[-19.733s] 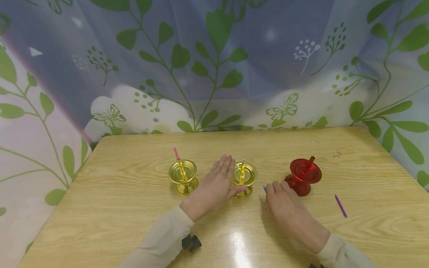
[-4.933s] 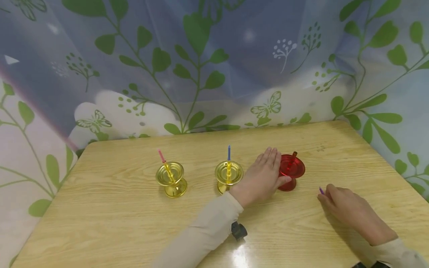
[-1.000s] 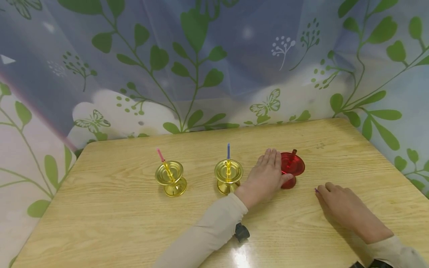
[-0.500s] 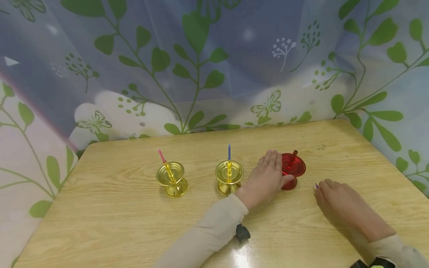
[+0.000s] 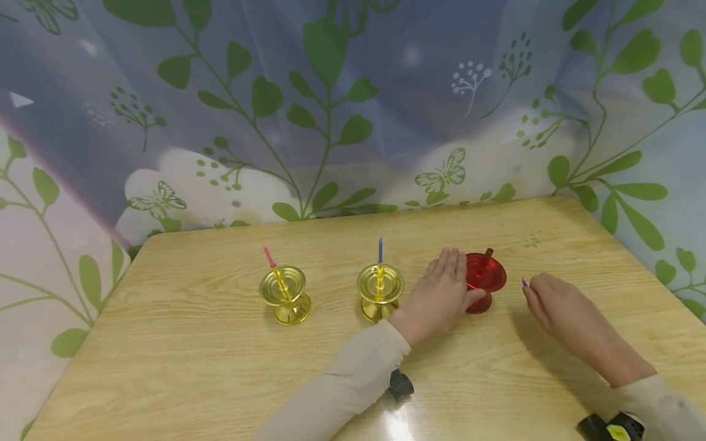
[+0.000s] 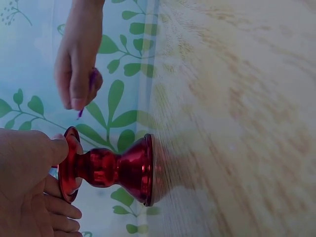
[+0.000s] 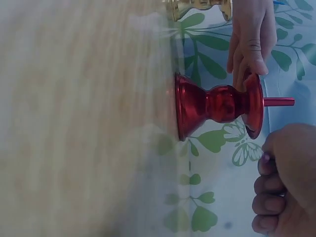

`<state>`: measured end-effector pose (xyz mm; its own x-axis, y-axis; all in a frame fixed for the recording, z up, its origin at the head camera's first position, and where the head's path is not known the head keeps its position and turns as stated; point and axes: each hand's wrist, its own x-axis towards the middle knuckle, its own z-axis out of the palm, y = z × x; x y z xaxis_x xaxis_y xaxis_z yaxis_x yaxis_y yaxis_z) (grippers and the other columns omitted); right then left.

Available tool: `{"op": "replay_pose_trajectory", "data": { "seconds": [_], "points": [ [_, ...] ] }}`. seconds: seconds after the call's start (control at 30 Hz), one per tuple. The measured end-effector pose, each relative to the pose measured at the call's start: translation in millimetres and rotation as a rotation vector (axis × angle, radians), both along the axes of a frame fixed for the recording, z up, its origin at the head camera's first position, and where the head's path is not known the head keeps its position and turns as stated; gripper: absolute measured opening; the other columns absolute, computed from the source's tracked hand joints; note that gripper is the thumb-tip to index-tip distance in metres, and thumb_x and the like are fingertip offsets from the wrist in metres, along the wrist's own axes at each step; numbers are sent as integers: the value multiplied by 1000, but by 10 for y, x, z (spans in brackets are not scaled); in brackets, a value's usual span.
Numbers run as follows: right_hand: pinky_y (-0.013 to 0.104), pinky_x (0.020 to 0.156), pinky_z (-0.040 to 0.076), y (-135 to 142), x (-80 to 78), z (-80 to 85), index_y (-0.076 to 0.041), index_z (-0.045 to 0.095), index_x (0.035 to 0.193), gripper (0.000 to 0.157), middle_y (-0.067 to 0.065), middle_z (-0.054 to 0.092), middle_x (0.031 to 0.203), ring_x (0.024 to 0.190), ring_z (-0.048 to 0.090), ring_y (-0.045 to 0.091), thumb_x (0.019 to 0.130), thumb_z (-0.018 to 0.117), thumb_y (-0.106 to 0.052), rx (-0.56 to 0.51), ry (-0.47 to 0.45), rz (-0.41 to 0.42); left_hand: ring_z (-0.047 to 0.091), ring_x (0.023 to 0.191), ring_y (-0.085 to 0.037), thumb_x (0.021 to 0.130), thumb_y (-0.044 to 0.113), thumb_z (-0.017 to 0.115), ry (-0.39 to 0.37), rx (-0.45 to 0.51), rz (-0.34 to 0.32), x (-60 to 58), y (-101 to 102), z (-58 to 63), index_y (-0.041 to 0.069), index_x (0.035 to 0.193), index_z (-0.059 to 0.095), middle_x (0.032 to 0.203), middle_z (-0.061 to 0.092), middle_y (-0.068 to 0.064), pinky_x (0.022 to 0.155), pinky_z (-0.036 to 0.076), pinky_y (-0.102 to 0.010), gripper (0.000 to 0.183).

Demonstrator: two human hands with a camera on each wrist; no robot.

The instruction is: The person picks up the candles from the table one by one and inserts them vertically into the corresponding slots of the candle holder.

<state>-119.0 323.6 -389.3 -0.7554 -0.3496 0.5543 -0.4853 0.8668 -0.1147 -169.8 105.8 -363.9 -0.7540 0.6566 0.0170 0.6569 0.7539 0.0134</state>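
Note:
At the right of the head view stands a red metal candle holder (image 5: 488,277), its central socket bare. My left hand (image 5: 436,300) holds its dish by the left side, thumb at the front of the rim and straight fingers at the side and back. In the left wrist view the holder's base (image 6: 138,170) stands upright on the table. My right hand (image 5: 573,318) is raised to the right of the red holder and pinches a slim purple candle (image 5: 524,282). Only the candle's tip shows past the fingers in the head view; the left wrist view shows more of the purple candle (image 6: 93,79).
Two gold candle holders stand to the left: one with a tilted pink candle (image 5: 268,255), the other with an upright blue candle (image 5: 380,250). The wooden table (image 5: 182,343) ends at a leaf-patterned curtain (image 5: 353,171) behind.
Over the last second my right hand has lifted the purple candle off the table, up towards the red dish's height. Since much earlier, the blue candle was set in the middle holder and my left hand moved right.

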Motion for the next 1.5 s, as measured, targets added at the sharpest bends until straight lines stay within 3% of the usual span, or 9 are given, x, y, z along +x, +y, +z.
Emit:
{"op": "replay_pose_trajectory", "data": {
  "seconds": [0.43,0.67,0.87,1.23,1.37,1.5],
  "points": [
    [23,48,30,-77,-120,201,-8,45,74,32,-6,36,66,58,30,7,104,42,-18,-33,100,59,18,146,-24,102,53,23,1,4,11,-2,11,-15,2,153,22,158,23,-13,116,22,-30,72],
    [25,48,32,-140,-177,250,-5,47,74,49,-4,37,66,58,33,9,106,26,-36,-43,180,97,19,146,-24,102,54,24,0,-2,14,2,19,-17,2,153,23,158,24,-13,116,22,-30,73],
    [26,47,32,-201,-216,321,-3,46,73,53,0,38,66,58,33,11,106,23,-37,-46,213,93,20,146,-24,102,54,24,10,-12,16,2,21,-15,2,152,24,157,25,-13,116,23,-30,73],
    [25,53,37,-276,-256,420,4,53,82,48,8,50,73,61,44,14,105,31,-32,-87,209,80,17,146,-23,101,55,23,-8,-26,32,8,28,-6,3,153,20,158,22,-11,116,22,-29,73],
    [27,58,45,-304,-258,444,8,56,88,31,12,56,78,66,56,21,103,43,-17,-116,197,82,16,146,-22,101,55,22,-20,-26,41,11,31,-9,4,154,19,159,21,-10,116,21,-28,74],
    [19,64,45,-348,-255,487,8,57,90,13,11,58,79,69,58,20,97,54,-3,-164,174,90,16,146,-22,101,56,23,-10,-31,42,9,31,-9,4,154,20,159,22,-10,116,21,-28,74]
  ]
}}
